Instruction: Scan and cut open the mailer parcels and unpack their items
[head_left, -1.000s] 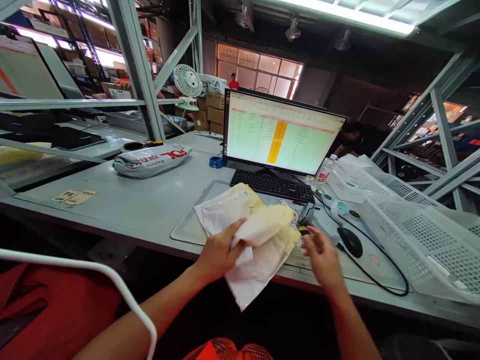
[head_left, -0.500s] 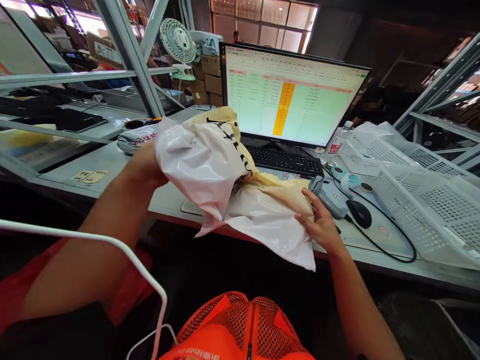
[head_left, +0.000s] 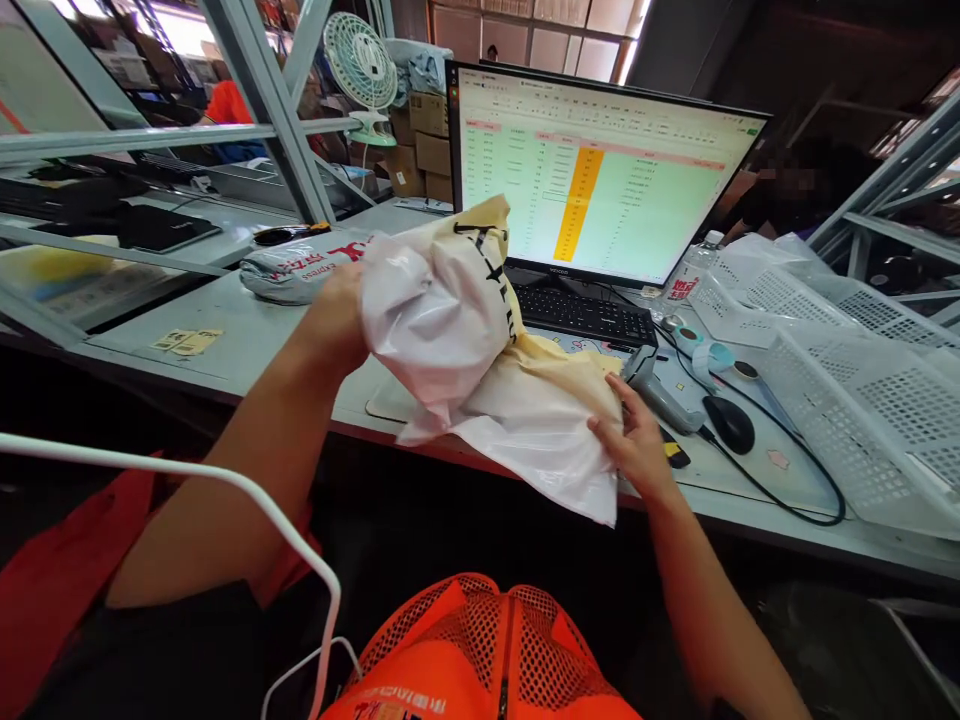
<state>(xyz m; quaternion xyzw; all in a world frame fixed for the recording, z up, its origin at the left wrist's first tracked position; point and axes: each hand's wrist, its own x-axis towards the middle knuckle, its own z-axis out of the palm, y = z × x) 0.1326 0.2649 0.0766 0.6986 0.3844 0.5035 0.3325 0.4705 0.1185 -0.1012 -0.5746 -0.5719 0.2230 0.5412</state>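
Note:
A white and pale-yellow plastic mailing bag [head_left: 442,330] with black lettering is held up over the desk's front edge, crumpled and folded in its middle. My left hand [head_left: 341,310] has hold of its raised left end; the fingers are hidden by the plastic. At the lower right end, my right hand [head_left: 634,435] pinches the bag's edge, thumb in front and fingers along the side. Whatever the bag contains cannot be seen. Close to my right hand lies a grey handheld scanner [head_left: 664,395]. Behind my left wrist is a grey packed parcel [head_left: 289,268] with red print.
A monitor [head_left: 600,180] showing a spreadsheet stands behind the keyboard [head_left: 585,315]. To the right are a black mouse [head_left: 729,424], a tape roll [head_left: 711,360], a bottle [head_left: 694,268] and white perforated baskets [head_left: 870,400]. A white cable [head_left: 247,485] crosses before my left arm.
My left hand has shifted right and slightly up with its end of the bag, exposing more of the grey parcel. The right hand keeps its hold, and the view has turned slightly.

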